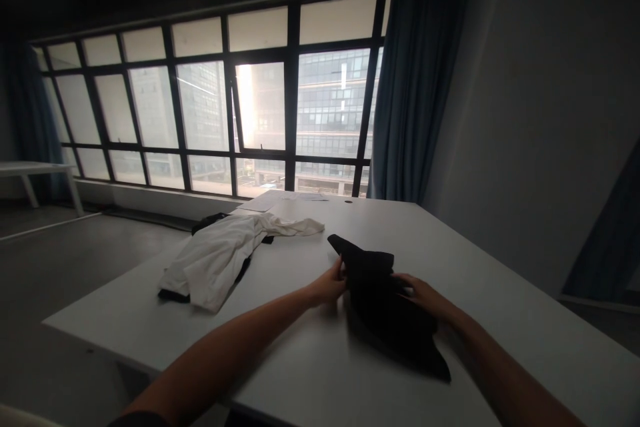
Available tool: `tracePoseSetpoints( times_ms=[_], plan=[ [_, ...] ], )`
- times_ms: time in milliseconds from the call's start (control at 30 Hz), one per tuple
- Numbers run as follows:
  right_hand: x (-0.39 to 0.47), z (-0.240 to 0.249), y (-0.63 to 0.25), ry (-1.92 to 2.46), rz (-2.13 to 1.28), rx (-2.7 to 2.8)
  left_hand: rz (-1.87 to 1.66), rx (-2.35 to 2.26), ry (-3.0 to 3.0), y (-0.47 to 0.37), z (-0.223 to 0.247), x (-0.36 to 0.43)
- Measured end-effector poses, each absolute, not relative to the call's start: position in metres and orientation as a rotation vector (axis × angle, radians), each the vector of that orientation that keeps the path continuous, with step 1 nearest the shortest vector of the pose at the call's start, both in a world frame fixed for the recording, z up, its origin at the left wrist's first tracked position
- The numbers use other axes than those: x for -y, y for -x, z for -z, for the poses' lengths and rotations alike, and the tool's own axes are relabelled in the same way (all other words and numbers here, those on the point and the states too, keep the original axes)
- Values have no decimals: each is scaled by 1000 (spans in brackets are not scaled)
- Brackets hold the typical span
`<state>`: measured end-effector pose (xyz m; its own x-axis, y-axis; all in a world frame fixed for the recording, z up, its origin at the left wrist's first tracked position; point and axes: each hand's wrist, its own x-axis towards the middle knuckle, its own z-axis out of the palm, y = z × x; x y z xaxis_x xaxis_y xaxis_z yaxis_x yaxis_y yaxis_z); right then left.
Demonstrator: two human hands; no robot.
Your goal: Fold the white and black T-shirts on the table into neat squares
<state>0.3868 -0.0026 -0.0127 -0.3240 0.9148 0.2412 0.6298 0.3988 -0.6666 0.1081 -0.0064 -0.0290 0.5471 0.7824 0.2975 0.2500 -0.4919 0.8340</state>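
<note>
A black cloth garment, bunched so that its exact kind is unclear, is between my two hands above the white table. My left hand grips its left edge, fingertips partly hidden by the fabric. On the other side my right hand holds the garment's right edge, with the fingers closed around the cloth. One corner of the garment points up to the left, and a loose end hangs down toward the lower right. To the left lies a white long-sleeved garment, with black cloth showing beneath it.
Sheets of paper lie at the table's far end, near a dark round hole. Beyond stand large windows and a blue curtain. A grey wall runs along the right. Another white table stands far left.
</note>
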Motion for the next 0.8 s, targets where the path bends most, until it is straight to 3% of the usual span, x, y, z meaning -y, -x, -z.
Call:
tracePoseSetpoints(
  times_ms=[133, 367, 533, 667, 733, 800],
  plan=[
    [27, -1, -334, 1003, -736, 2075, -1042, -630, -1758, -120, 36, 15],
    [18, -4, -338, 1028, -758, 1954, -1241, -799, -1677, -101, 23, 11],
    [-3, -20, -392, 1184, -363, 1436, -1580, -873, -1638, -55, -27, -3],
    [-7, -19, -427, 1263, -113, 1280, -1968, -1241, -1812, -10, -49, -15],
    [-12, -7, -440, 1420, -134, 1425, -1770, -1419, -2004, 2, -43, -19],
    [-18, 8, -453, 1613, -188, 1603, -1262, -1498, -2213, 8, -29, -21]
  ],
)
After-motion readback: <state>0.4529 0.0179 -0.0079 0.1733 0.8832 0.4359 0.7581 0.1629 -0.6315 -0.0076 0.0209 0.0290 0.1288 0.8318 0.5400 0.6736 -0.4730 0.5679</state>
